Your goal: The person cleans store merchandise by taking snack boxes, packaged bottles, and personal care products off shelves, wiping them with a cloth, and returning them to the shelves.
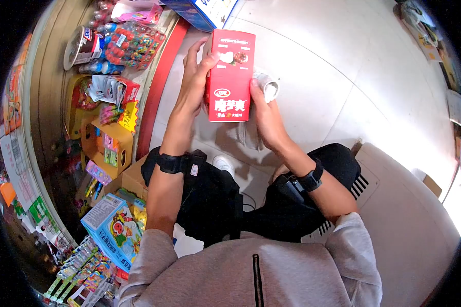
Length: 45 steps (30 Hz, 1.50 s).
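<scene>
A red snack box [229,77] with white Chinese lettering and a food picture is held upright in front of me, over the floor. My left hand [195,77] grips its left side, the thumb lying on the printed face and the fingers partly hidden behind. On the right edge presses the thumb of my right hand [266,115]. A whitish, bunched cloth-like thing [268,88] is also in my right hand, beside the box. Part of a similar pale material hangs below the box. The right fingers are mostly hidden.
Shelves on the left carry bottled candies [133,46], a cardboard display box [107,146] and small packets. A light blue carton [112,227] stands low at left. A blue box [202,13] is at the top. A pale plastic surface with slots [399,220] lies right of my knee.
</scene>
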Motion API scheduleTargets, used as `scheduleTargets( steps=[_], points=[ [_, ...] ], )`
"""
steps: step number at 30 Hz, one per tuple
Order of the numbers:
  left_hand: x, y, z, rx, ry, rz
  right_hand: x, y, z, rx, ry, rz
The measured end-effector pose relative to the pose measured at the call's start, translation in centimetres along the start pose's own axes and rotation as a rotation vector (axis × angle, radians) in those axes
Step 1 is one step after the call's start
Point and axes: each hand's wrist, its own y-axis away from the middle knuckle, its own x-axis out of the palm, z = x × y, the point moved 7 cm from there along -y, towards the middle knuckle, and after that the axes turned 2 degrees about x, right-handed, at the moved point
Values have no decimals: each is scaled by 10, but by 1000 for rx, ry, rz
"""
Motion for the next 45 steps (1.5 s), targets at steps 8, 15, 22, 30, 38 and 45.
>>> scheduleTargets(
  steps=[8,15,22,30,38,45],
  points=[
    [-8,2,-7,59,-138,-80,0,-5,17,-103,-8,130],
    [-49,-7,-12,-109,191,-112,-23,-9,46,55,-236,105],
    [-14,8,-29,-152,499,14,-25,-10,53,-11,-191,121],
    [-14,5,-24,-118,210,26,-62,-32,53,-296,337,-152],
    [10,19,-52,176,-202,124,-75,-33,44,-189,273,-202],
    [19,33,-71,485,-434,95,-86,-32,56,-57,26,-280]
  ],
)
